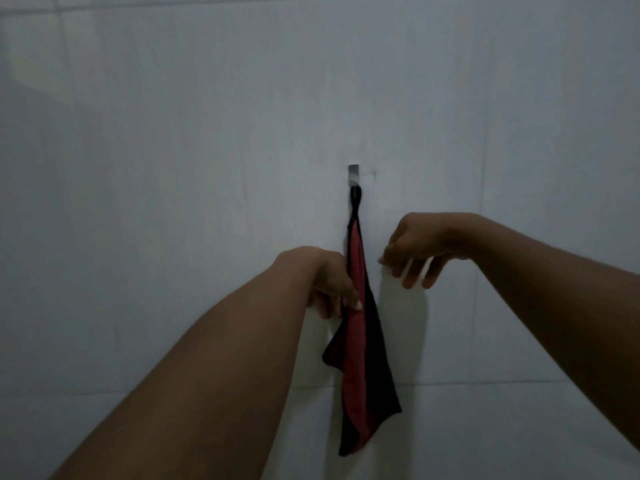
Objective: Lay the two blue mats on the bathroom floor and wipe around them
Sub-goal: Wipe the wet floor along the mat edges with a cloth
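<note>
A red and black cloth [363, 358] hangs by a loop from a small metal hook [353, 174] on the white tiled wall. My left hand [329, 282] pinches the cloth's left edge about a third of the way down, thumb on the red side. My right hand [415, 251] hovers just to the right of the cloth, fingers spread and pointing down, holding nothing and apart from the cloth. No blue mats are in view.
The white tiled wall [173, 168] fills the whole view, with grout lines near the top and at about knee of the cloth's lower part. The room is dim. Both bare forearms reach in from the bottom corners.
</note>
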